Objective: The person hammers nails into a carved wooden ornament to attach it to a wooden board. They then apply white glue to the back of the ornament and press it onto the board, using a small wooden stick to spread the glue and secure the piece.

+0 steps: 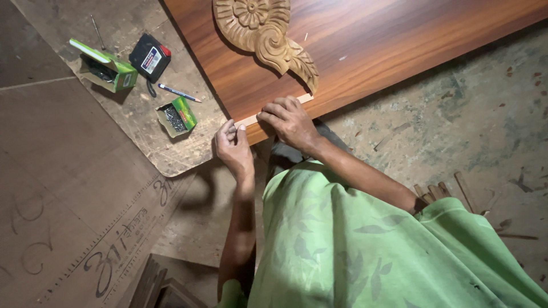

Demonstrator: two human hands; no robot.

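Left hand [234, 147] pinches the near end of a thin pale wood strip [251, 118] at the corner of the brown laminated panel [365, 51]; right hand [288, 121] lies curled over the strip beside it, fingertips pressing it to the panel's edge. I judge the strip light, springy and easy to snap, best held close to both ends. Above the strip a carved wooden ornament [265, 34] crowds the panel. Left of the panel lie small green boxes of nails [177, 116], a pencil [178, 92] and a tape measure [149, 57]; right of it, bare floor [456, 120].
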